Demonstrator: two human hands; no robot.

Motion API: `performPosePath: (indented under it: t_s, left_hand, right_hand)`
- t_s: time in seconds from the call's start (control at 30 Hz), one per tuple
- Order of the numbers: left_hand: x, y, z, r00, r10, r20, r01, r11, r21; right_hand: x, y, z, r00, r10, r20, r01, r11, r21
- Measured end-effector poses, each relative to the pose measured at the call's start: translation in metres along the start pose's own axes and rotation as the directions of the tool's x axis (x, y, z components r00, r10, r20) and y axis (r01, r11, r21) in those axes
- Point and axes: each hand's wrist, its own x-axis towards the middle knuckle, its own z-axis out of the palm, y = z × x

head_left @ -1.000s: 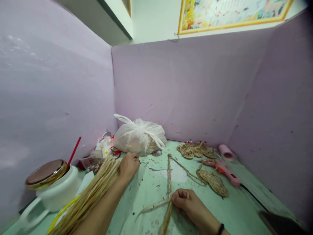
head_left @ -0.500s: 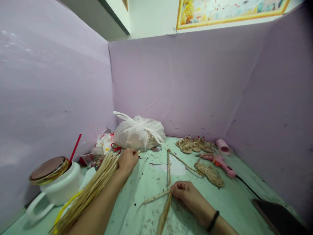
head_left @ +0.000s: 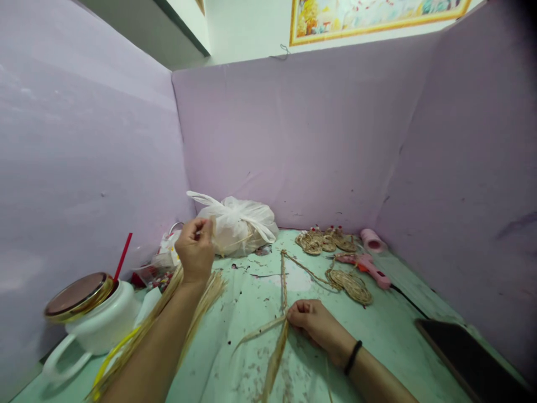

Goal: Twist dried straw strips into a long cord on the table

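My right hand (head_left: pixel 308 319) pinches a braided straw cord (head_left: pixel 284 280) low down, where its loose flat strands (head_left: pixel 276 361) fan out toward me and to the left. From the top of that braid, the cord bends right to a coiled oval of the same cord (head_left: pixel 349 285). Raised in front of the plastic bag, my left hand (head_left: pixel 196 246) is closed with a pale strand of straw (head_left: pixel 213 226) at its fingertips, slightly blurred. Beneath my left forearm lies a bundle of dry straw (head_left: pixel 212 294), partly hidden by the arm.
A knotted white plastic bag (head_left: pixel 239 224) sits at the back. To the left stands a white mug (head_left: pixel 107 319) with a lid. On the right are finished straw coils (head_left: pixel 314 242), a pink thread spool (head_left: pixel 372 240), a pink glue gun (head_left: pixel 369 267) and a dark flat device (head_left: pixel 465 355).
My left hand has lifted up and left from the straw bundle, now with a strand in its fingers. The right hand keeps its pinch on the braid. The view has shifted slightly.
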Motion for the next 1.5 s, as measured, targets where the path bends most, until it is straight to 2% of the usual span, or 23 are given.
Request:
performPosePath:
  t_s: [0.07,0.1,0.13,0.17,0.2,0.23,0.27,0.3,0.33,0.37,0.43,0.5,0.53,0.6,0.63,0.67,0.73,0.83,1.0,1.1,1.17,1.37,1.5]
  left_hand:
    - [0.006,0.024,-0.014,0.995,0.086,-0.058,-0.090,0.994,-0.059]
    - [0.008,0.035,-0.021,0.992,0.123,-0.013,-0.123,0.989,-0.077]
    - [0.008,0.045,-0.027,0.984,0.138,0.115,-0.130,0.989,-0.075]
    - [0.008,0.052,-0.031,0.952,0.139,0.273,-0.127,0.990,-0.061]
    - [0.006,0.056,-0.033,0.873,0.116,0.473,-0.115,0.993,-0.031]
    - [0.001,0.057,-0.031,0.739,0.072,0.669,-0.105,0.994,0.009]
    - [-0.006,0.055,-0.027,0.562,0.021,0.827,-0.104,0.993,0.046]
    - [-0.015,0.050,-0.021,0.367,-0.036,0.929,-0.106,0.991,0.080]
    - [-0.026,0.043,-0.012,0.187,-0.072,0.980,-0.104,0.990,0.093]
    - [-0.038,0.034,-0.003,0.082,-0.083,0.993,-0.094,0.991,0.091]
    - [-0.062,0.017,0.015,0.010,-0.121,0.993,-0.003,0.993,0.121]
    - [-0.080,0.003,0.028,0.033,-0.181,0.983,0.049,0.983,0.179]
    - [-0.085,-0.003,0.032,0.074,-0.204,0.976,0.043,0.979,0.201]
    - [-0.089,-0.009,0.034,0.161,-0.225,0.961,-0.016,0.973,0.230]
    - [-0.089,-0.010,0.034,0.185,-0.227,0.956,-0.045,0.970,0.239]
    - [-0.088,-0.010,0.033,0.185,-0.226,0.956,-0.059,0.969,0.240]
    - [-0.087,-0.007,0.031,0.134,-0.223,0.965,-0.029,0.973,0.229]
    - [-0.087,-0.004,0.029,0.046,-0.201,0.979,0.079,0.977,0.197]
    - [-0.090,-0.005,0.030,-0.016,-0.223,0.975,0.223,0.949,0.221]
    - [-0.092,-0.006,0.030,-0.075,-0.270,0.960,0.331,0.901,0.279]
    - [-0.093,-0.006,0.029,-0.097,-0.298,0.950,0.383,0.869,0.312]
    - [-0.094,-0.006,0.029,-0.196,-0.393,0.898,0.478,0.761,0.437]
    - [-0.094,-0.010,0.031,-0.236,-0.442,0.865,0.491,0.714,0.499]
  right_hand:
    - [0.002,0.002,-0.001,1.000,-0.003,0.004,0.003,1.000,0.004]
    - [0.002,0.003,-0.001,1.000,0.000,0.004,0.000,1.000,0.006]
    - [0.002,0.003,-0.001,1.000,0.004,0.002,-0.004,1.000,0.008]
    - [0.002,0.003,-0.002,1.000,0.006,-0.001,-0.006,1.000,0.010]
    - [0.002,0.003,-0.002,1.000,0.005,-0.001,-0.005,1.000,0.011]
    - [0.002,0.004,-0.002,1.000,0.001,-0.001,-0.001,1.000,0.012]
    - [0.001,0.004,-0.003,1.000,-0.004,0.002,0.004,1.000,0.015]
    - [0.001,0.004,-0.003,1.000,-0.011,0.004,0.011,1.000,0.019]
    - [0.001,0.004,-0.003,1.000,-0.017,0.008,0.017,1.000,0.023]
    - [0.000,0.004,-0.003,1.000,-0.023,0.013,0.023,0.999,0.028]
    - [0.000,0.004,-0.004,0.999,-0.026,0.020,0.025,0.999,0.038]
    - [0.000,0.004,-0.006,1.000,-0.024,0.020,0.023,0.998,0.052]
    - [0.000,0.004,-0.007,1.000,-0.018,0.020,0.017,0.998,0.059]
    - [0.000,0.003,-0.008,1.000,-0.008,0.030,0.006,0.997,0.071]
    - [0.000,0.004,-0.009,0.999,-0.007,0.040,0.004,0.997,0.079]
    - [0.001,0.004,-0.009,0.999,-0.007,0.048,0.003,0.996,0.085]
    - [0.001,0.004,-0.010,0.998,-0.005,0.055,-0.001,0.996,0.094]
    - [0.000,0.003,-0.009,0.999,0.003,0.040,-0.007,0.995,0.100]
    - [0.001,0.003,-0.007,1.000,-0.004,0.020,0.002,0.996,0.087]
    - [0.002,0.004,-0.008,1.000,-0.005,0.017,0.004,0.997,0.083]
    - [0.003,0.005,-0.008,1.000,-0.003,0.017,0.001,0.996,0.086]
    - [0.000,0.002,-0.007,1.000,-0.004,-0.001,0.004,0.997,0.083]
    - [-0.002,-0.001,-0.006,1.000,0.008,-0.006,-0.008,0.997,0.079]
